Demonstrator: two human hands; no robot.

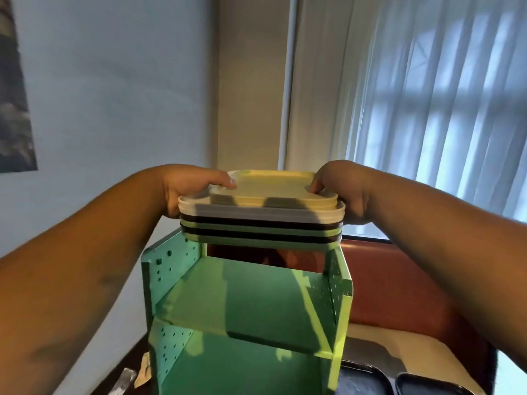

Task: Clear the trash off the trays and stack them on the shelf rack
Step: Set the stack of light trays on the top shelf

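I hold a stack of several trays (261,215), a cream one on top with white, dark and green ones beneath, level above the top of the green shelf rack (245,303). My left hand (191,189) grips the stack's left edge, thumb on top. My right hand (339,189) grips the right edge in the same way. The stack's underside sits close over the rack's perforated side panels; I cannot tell whether it touches them. The rack's upper shelf board under the stack has nothing on it.
A dark tray (433,386) lies at the bottom right on a dark surface beside the rack. Crumpled trash (142,372) lies at the rack's lower left. A red-brown bench back (385,269) stands behind. A wall is left, a curtained window right.
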